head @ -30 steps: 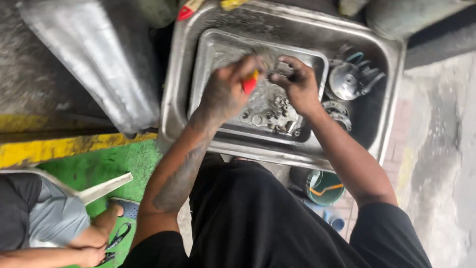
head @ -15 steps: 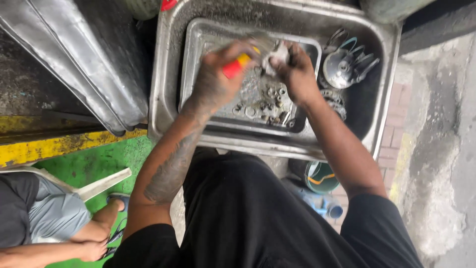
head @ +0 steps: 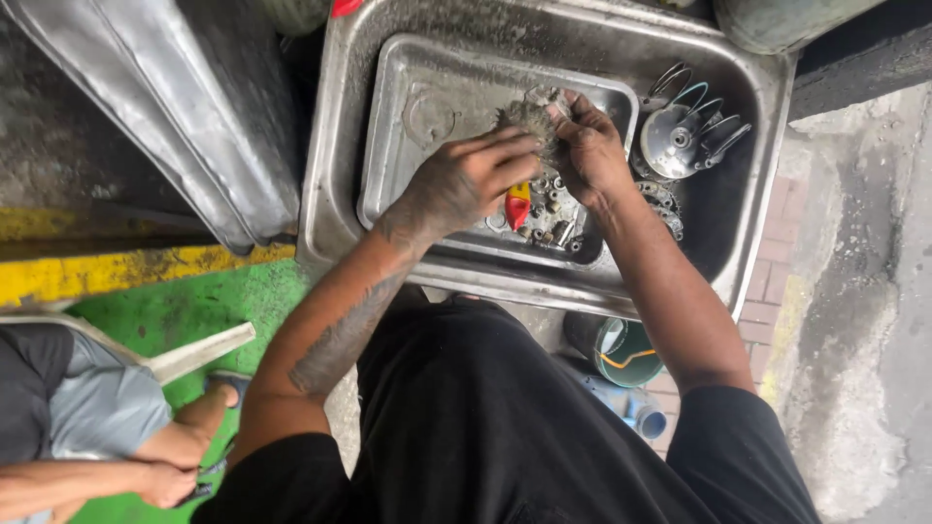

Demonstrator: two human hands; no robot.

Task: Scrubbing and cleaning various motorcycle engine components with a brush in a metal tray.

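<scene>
My left hand (head: pixel 464 184) grips a tool with a red and yellow handle (head: pixel 517 206) and works it against a grimy metal part (head: pixel 532 114). My right hand (head: pixel 590 146) holds that part above a small steel tray (head: pixel 427 97). Both hands are dirty with grease. Several bolts and small metal bits (head: pixel 549 225) lie in the tray under the hands. The tray sits inside a larger steel basin (head: pixel 335 184).
A round metal clutch-like piece with curved arms (head: pixel 684 136) and a toothed ring (head: pixel 662 199) lie in the basin's right side. A green tin (head: pixel 626 351) and a plastic bottle (head: pixel 631 409) stand below. Another person's hands and foot (head: pixel 184 437) show at lower left on green floor.
Both hands shifted: the right hand lifted the grimy part higher in the tray, and the left hand turned so the red-handled tool now points downward under its fingers.
</scene>
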